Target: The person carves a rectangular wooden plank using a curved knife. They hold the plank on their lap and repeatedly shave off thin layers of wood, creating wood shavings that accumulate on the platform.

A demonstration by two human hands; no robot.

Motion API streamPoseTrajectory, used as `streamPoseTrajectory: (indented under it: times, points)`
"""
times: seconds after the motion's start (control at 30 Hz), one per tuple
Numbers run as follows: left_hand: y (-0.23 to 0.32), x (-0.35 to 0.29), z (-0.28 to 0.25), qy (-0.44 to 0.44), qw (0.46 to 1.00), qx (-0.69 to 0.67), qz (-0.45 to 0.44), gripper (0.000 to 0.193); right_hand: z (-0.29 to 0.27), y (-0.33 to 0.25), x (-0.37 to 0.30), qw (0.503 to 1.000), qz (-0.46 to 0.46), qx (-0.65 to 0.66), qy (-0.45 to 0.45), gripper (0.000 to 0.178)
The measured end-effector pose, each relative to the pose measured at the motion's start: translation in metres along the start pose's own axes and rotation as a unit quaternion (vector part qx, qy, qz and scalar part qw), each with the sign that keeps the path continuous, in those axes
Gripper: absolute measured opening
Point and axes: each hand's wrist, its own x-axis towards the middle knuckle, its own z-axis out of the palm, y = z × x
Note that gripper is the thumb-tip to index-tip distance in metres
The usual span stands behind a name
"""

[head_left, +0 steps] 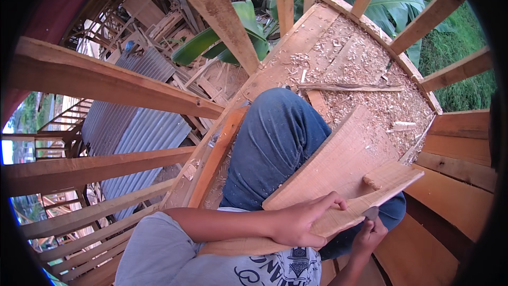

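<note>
Across my lap lies a long, shaped wooden piece [391,180] with a curved edge, its near end against my shirt. My left hand [304,222] is wrapped over its middle, fingers on top and thumb at the near edge. At the right-hand edge of that piece my right hand [369,235] is closed round a small tool [371,213]. Only a dark grey, blade-like part of it shows, touching or very close to the wood; the handle is hidden in the fist. Under the shaped piece a wide, flat board [330,164] rests slanting across my legs.
Wood shavings [365,55] cover the plank floor ahead, where a thin dark strip of wood [352,88] lies. Upright wooden posts [211,16] and rails [116,82] enclose the left and far sides. Wooden planks [450,196] line the right. Corrugated metal sheets [143,132] lie below, outside.
</note>
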Motion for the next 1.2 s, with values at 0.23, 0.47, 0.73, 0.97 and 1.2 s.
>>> streamPoseTrajectory:
  times: [0.23, 0.47, 0.73, 0.97, 1.2]
  points:
    - [-0.013, -0.004, 0.004, 0.045, 0.996, 0.045, 0.062, 0.064, -0.012, 0.039, 0.024, 0.996, 0.028, -0.014, 0.085, 0.062]
    - [-0.007, 0.002, -0.006, 0.020, 1.000, -0.004, 0.024, 0.067, 0.004, -0.045, -0.001, 0.997, 0.018, 0.063, -0.045, 0.062]
    - [-0.004, 0.008, -0.002, -0.014, 1.000, -0.011, -0.025, 0.076, -0.022, -0.002, 0.033, 0.995, 0.082, -0.042, 0.028, 0.059]
    - [0.001, 0.007, -0.002, -0.021, 0.999, -0.001, -0.048, 0.076, -0.050, 0.036, 0.062, 0.980, 0.146, -0.080, 0.113, 0.063]
    - [-0.001, 0.008, -0.007, -0.017, 0.994, -0.076, -0.071, 0.079, -0.007, -0.043, -0.001, 0.991, 0.092, 0.051, -0.083, 0.040]
